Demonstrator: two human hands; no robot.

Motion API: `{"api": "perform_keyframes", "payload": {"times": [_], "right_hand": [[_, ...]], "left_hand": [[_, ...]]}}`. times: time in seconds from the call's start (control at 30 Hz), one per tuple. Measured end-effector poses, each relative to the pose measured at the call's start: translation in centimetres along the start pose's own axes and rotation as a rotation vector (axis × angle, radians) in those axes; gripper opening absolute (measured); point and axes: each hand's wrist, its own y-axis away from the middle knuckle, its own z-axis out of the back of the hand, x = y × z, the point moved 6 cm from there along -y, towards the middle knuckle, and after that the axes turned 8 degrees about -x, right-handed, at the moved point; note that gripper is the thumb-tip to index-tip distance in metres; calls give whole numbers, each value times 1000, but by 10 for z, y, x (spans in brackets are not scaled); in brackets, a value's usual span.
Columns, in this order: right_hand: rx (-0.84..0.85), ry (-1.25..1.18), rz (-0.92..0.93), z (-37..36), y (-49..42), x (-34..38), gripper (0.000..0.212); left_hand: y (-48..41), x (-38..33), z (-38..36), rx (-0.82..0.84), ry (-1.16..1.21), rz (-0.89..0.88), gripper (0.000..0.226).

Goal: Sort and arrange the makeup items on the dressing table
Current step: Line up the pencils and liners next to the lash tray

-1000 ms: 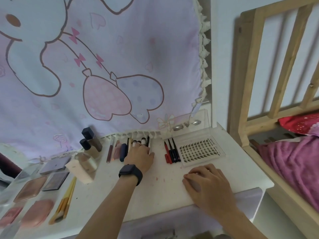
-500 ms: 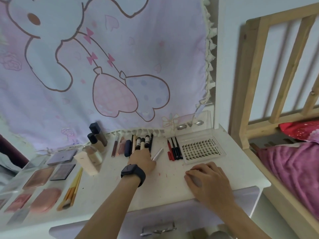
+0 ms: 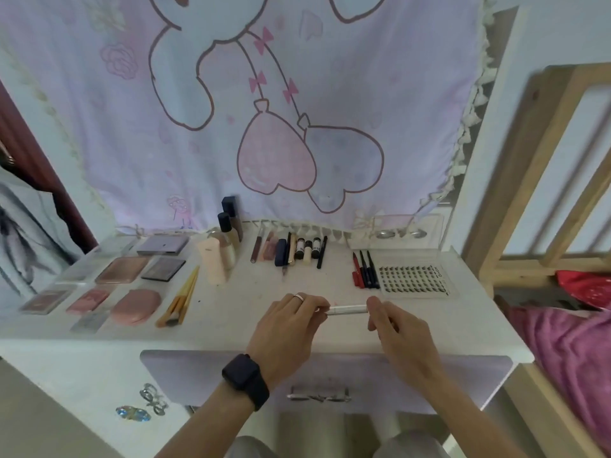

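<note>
Our left hand point(image 3: 291, 322) pinches one end of a slim silver tube point(image 3: 348, 309) with curled fingertips, and our right hand point(image 3: 396, 328) pinches the other end, so both hands are closed on the same item. The tube lies level between them, above the front middle of the dressing table point(image 3: 231, 335); whether it touches the top we cannot tell. A ring point(image 3: 299, 296) and a dark watch point(image 3: 246, 380) sit on the left hand and wrist.

Beyond the hands the sorting looks far along. A back row of tubes and pencils point(image 3: 297, 252) lies side by side, with three liners point(image 3: 363, 272) just beside the clear lash tray point(image 3: 413, 276) to the right. To the left stand the bottles point(image 3: 228, 233), then the brushes point(image 3: 180, 297), and the palettes point(image 3: 132, 269) lie in ranks by the pink compact point(image 3: 135, 305).

We judge this to be the step of placing one of the last loose items. We may be checking its cap, though that is unclear. The next move calls for choosing its group, most likely the back row, freeing one hand, and laying it parallel to its neighbours without knocking them out of line
</note>
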Motion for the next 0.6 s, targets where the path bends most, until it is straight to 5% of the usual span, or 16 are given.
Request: {"api": "perform_keyframes", "payload": {"times": [0.13,0.33,0.5,0.6], "right_hand": [[58,-344,-249,-15,13,18,59],[49,-442,-429,-30,29,24,58],[-34,-279,-210,-14,25,39,52],[72,-192,-45,-11,23,44,51]], "left_hand": [[14,-23,10,-58,-76,-197,25],[16,-31,22,-76,-67,-187,31],[21,-18,13,107,469,277,32],[20,-10,13,200,550,356,32]]}}
